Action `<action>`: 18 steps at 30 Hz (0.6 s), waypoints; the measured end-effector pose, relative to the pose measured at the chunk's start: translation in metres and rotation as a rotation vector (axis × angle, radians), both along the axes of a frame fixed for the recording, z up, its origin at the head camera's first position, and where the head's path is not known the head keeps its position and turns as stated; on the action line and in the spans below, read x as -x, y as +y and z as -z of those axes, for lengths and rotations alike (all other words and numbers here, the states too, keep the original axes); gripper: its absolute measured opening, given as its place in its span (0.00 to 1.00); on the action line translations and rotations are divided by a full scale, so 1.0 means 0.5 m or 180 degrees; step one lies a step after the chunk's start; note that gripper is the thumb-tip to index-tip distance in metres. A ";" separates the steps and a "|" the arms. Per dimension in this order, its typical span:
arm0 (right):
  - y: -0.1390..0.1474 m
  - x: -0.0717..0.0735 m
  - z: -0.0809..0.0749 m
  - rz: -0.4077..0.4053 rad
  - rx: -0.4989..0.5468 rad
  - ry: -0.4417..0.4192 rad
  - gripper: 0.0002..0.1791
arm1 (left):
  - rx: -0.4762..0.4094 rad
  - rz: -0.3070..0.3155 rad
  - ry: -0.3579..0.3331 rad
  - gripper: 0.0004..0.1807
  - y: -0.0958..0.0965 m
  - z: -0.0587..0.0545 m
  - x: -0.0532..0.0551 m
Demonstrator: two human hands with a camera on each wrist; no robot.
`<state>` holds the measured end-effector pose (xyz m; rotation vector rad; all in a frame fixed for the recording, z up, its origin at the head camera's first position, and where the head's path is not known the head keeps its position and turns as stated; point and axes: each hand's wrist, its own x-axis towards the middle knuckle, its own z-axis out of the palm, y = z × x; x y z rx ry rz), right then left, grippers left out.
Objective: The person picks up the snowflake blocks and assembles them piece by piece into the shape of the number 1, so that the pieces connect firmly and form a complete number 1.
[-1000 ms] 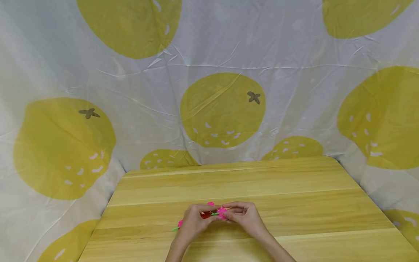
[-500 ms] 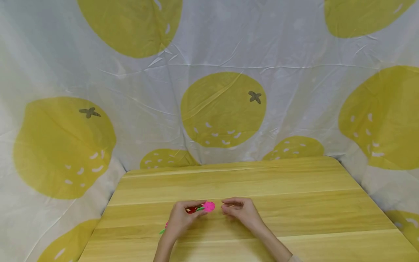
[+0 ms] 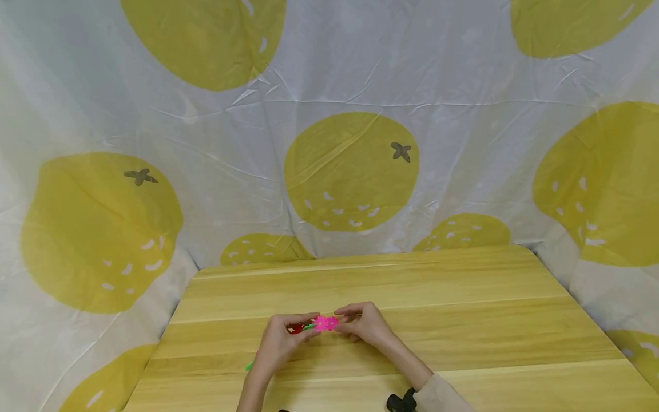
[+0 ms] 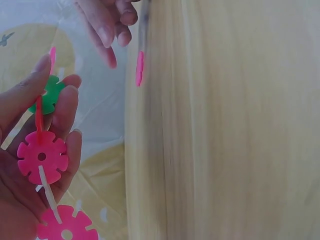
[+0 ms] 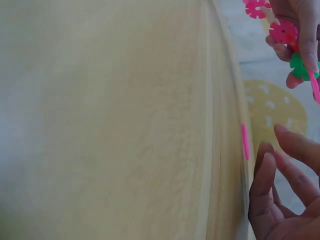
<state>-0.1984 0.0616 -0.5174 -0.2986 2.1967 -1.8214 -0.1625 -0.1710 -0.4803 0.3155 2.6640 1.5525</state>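
Note:
My left hand [image 3: 275,343] holds a chain of interlocking notched plastic discs, pinching it near a green disc [image 4: 51,95]. Past the thumb, a pink disc [image 4: 53,60] shows edge-on at the chain's end. Below the green disc come a red disc [image 4: 39,117], a pink disc [image 4: 54,145], a white disc [image 4: 47,187] and another pink disc [image 4: 80,226]. One loose pink disc [image 4: 140,68] lies apart on the table. My right hand [image 3: 368,323] reaches towards this loose disc with fingers parted and nothing between them, its fingertips close beside it in the head view.
A light wooden table [image 3: 463,309] lies under both hands. Behind it hangs a white cloth [image 3: 463,74] printed with yellow fruit. A black device [image 3: 401,400] sits by the right sleeve [image 3: 443,395] at the bottom edge.
My right hand has released the pink disc at the chain's end, drawn away, then come back left to the loose disc. My left hand has shifted left with the chain.

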 end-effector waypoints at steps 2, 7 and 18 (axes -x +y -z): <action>-0.007 0.005 0.002 -0.0018 -0.0046 0.0007 0.17 | 0.0019 -0.0010 0.0000 0.16 -0.002 0.000 0.001; -0.016 0.016 0.009 -0.0025 -0.0111 0.0011 0.17 | 0.0009 0.0006 -0.0025 0.16 -0.003 0.001 0.002; -0.027 0.028 0.020 0.0017 -0.0520 0.0398 0.15 | -0.0050 0.0012 -0.0100 0.16 -0.007 0.000 0.003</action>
